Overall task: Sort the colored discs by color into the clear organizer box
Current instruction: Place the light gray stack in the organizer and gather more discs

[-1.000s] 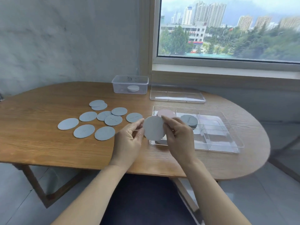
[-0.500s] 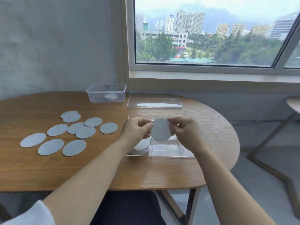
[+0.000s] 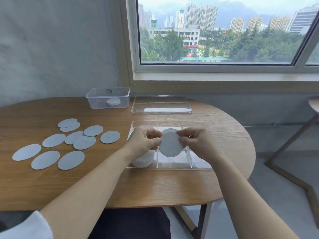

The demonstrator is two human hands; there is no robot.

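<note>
Both hands hold one grey disc upright over the clear organizer box. My left hand pinches its left edge and my right hand pinches its right edge. Behind it another grey disc lies in a far compartment. A white stack of discs sits in the near left compartment, partly hidden by my left wrist. Several grey-blue discs lie spread on the wooden table to the left of the box.
The organizer's clear lid lies flat behind the box. A small clear tub with a white disc inside stands at the back left. Another table's edge and leg show at the far right.
The camera view has shifted right and nearer. Both hands carried the grey disc from the box's left edge to above its middle compartments, and keep their pinch on it.
</note>
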